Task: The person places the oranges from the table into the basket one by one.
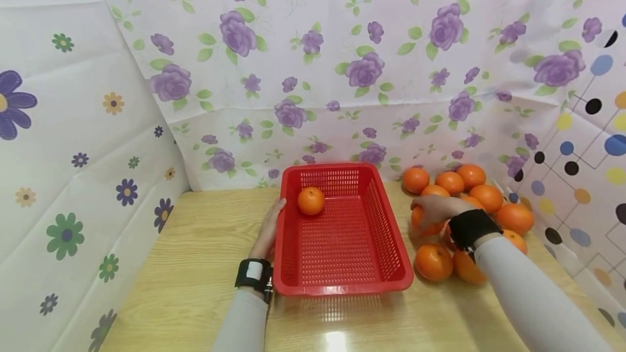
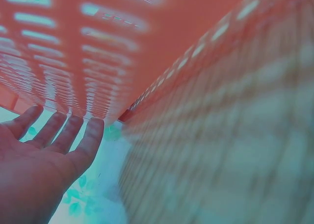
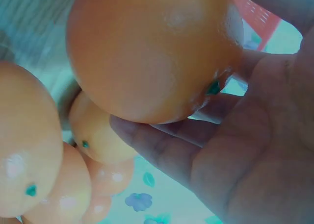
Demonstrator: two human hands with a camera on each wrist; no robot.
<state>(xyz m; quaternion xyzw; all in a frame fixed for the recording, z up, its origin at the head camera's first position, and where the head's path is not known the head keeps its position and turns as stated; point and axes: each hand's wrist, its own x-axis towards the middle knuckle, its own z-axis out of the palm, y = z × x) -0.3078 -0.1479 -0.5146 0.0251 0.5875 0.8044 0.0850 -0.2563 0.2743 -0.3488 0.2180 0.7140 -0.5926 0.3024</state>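
A red plastic basket (image 1: 343,290) with slotted walls stands on the wooden table. One orange (image 1: 311,201) lies inside it, at the back left corner. My left hand (image 1: 267,231) rests against the basket's left side. Seen in the left wrist view, its fingers (image 2: 88,140) are spread and nearly straight, tips at the slotted wall. Right of the basket, my right hand (image 1: 434,209) grips an orange (image 3: 152,52) at the left side of a group. The right wrist view shows fingers under that fruit, with the thumb side at the upper right.
Several more oranges (image 1: 514,218) sit close together around and behind the right hand, partly hidden by the wrist and sleeve. Two oranges (image 1: 433,262) lie nearer the front, by the basket's right edge. Flowered sheets (image 1: 303,69) hang behind the table and at both sides.
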